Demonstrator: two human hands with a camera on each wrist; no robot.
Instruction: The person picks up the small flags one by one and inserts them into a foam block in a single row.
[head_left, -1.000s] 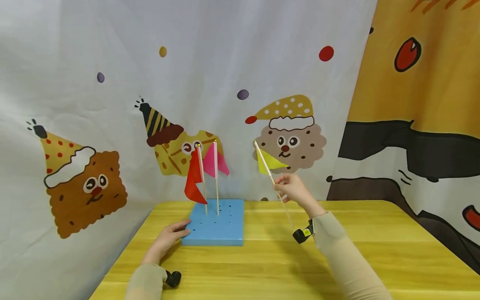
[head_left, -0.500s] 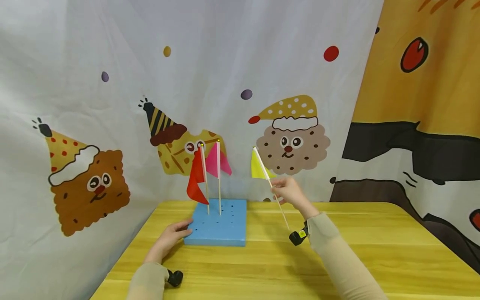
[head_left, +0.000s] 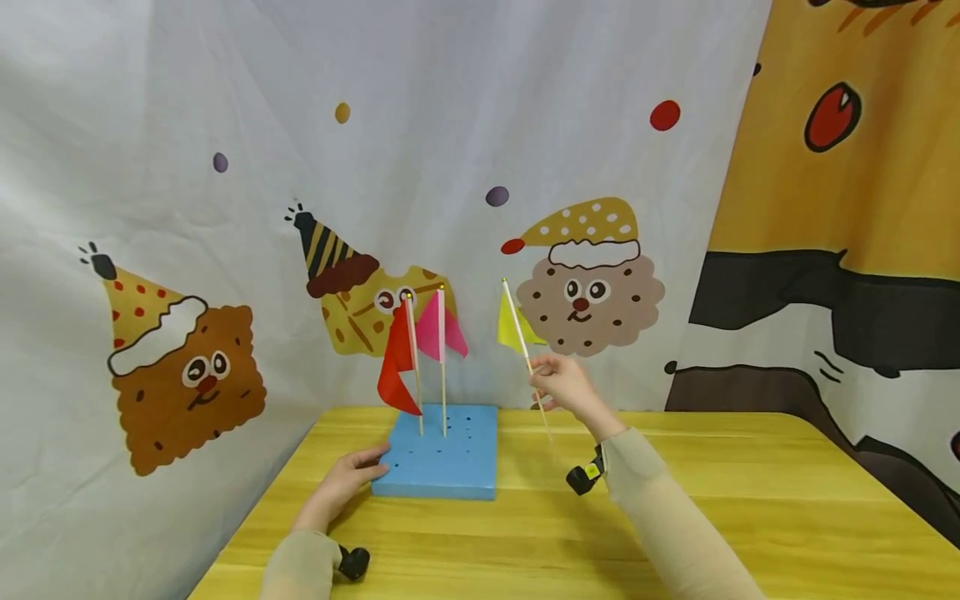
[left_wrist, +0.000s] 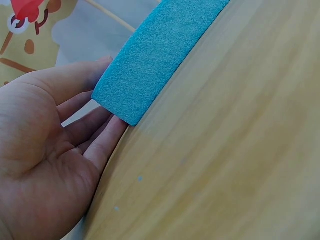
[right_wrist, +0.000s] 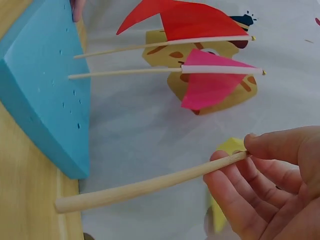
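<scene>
My right hand [head_left: 564, 385] pinches the thin wooden stick of a yellow flag [head_left: 516, 325], held tilted in the air to the right of a blue foam block [head_left: 450, 468]. In the right wrist view the bare lower end of the stick [right_wrist: 135, 189] points toward the block, apart from it. A red flag [head_left: 397, 358] and a pink flag [head_left: 441, 327] stand in the block on their sticks. My left hand [head_left: 343, 485] rests against the block's left side, its fingers fairly straight. Small holes dot the block's top.
The block lies on a wooden table [head_left: 675, 500] in front of a white cloth backdrop [head_left: 420, 150] printed with cartoon biscuits. A small black wrist camera [head_left: 581, 479] sits on the right wrist, another wrist camera [head_left: 354, 563] on the left.
My right hand has moved left with the yellow flag, nearer the block, and the stick has become more upright. The left hand stays at the block. The head view has shifted slightly.
</scene>
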